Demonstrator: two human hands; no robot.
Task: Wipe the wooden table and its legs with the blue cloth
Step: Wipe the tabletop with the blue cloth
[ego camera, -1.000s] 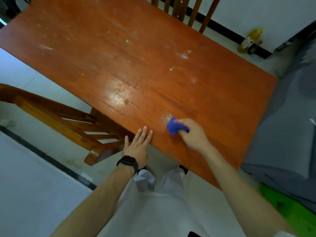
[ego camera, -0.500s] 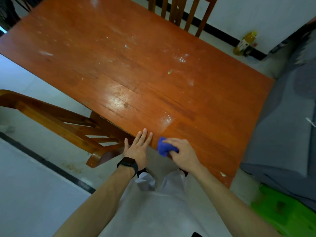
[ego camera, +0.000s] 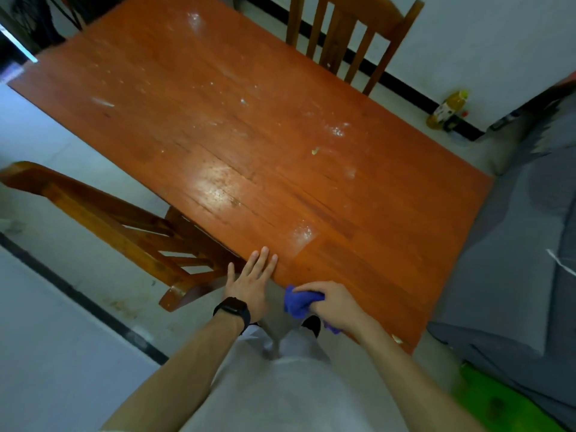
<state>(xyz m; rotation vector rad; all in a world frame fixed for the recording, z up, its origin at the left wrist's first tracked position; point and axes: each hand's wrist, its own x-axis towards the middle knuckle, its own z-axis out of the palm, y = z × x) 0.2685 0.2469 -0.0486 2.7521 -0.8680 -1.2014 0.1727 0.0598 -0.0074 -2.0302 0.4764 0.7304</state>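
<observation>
The wooden table was the biggest thing you saw. It was orange-brown and it filled the middle of the view. Its top had a bright shiny patch in the middle and long dark cracks along the boards.

A grey couch sat just beside the right end of the table. A wooden chair stood at the left of the near side, with its seat pushed under the table. A second chair stood at the far side, and only its back showed. A green thing lay on the floor by the couch at the bottom right. It was too blurry to tell what it was.

Your left hand lay flat on the near edge of the table. Its fingers were straight and spread a little, and it held nothing. Your right hand was just beside it, at the same near edge. Its fingers were curled tight around the blue cloth. The cloth was bunched up in a ball. It stuck out to the left of your fist, right at the table's edge, and a small bit poked out under your hand.

A yellow bottle stood on the floor by the far wall. You wore a black watch on your left wrist. A white smudge sat on the table top just past your left fingertips. More white smudges lay farther away. One tiny pale crumb lay near the middle.
</observation>
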